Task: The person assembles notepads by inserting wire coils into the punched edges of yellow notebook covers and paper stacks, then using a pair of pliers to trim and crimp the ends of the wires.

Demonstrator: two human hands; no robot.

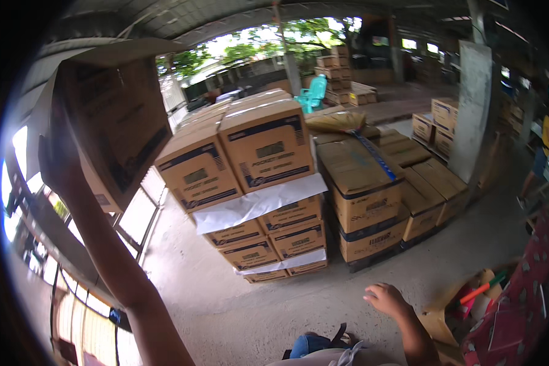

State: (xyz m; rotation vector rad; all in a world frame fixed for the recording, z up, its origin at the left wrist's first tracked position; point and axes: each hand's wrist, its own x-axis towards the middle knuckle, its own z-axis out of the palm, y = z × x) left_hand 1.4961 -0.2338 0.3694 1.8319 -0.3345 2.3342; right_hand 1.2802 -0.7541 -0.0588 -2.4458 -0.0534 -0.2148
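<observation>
Trees (314, 32) show at twelve o'clock, a turquoise chair (315, 93) at one, a concrete pillar (473, 110) at two, red patterned cloth (515, 305) at four.

Raised box (128, 116): matt brown cardboard. Stacked boxes (265, 143): same board, matt — shiny clear tape strips along the top. Interleaved sheet (262, 204): white, paper-like, creased. Chair (313, 93): smooth teal plastic. Floor (268, 305): dull, roughish concrete. Draped covering (512, 305): patterned cloth — soft folds.
</observation>
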